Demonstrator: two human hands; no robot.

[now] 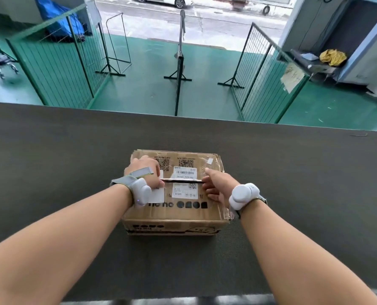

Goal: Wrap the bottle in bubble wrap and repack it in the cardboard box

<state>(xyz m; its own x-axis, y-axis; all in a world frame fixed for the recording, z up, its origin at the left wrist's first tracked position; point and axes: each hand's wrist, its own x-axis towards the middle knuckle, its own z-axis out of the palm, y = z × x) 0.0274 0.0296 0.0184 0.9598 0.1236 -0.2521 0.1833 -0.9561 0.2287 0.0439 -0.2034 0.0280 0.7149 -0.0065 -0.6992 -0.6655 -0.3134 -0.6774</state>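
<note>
A brown cardboard box [174, 214] with white shipping labels and QR codes stands on the dark grey table [73, 161], right in front of me. Its top flaps meet at a narrow dark seam across the middle. My left hand [147, 172] rests on the left end of that seam, fingers curled at the flap edge. My right hand [216, 186] sits at the right end, fingertips hooked at the same seam. Both wrists carry white devices on straps. No bottle or bubble wrap is visible; the inside of the box is hidden.
Beyond the table's far edge lies a green floor with green wire-mesh fence panels [57, 62] on stands. A grey cabinet with a yellow cloth [332, 57] stands at the back right. A street with a parked car shows at the top.
</note>
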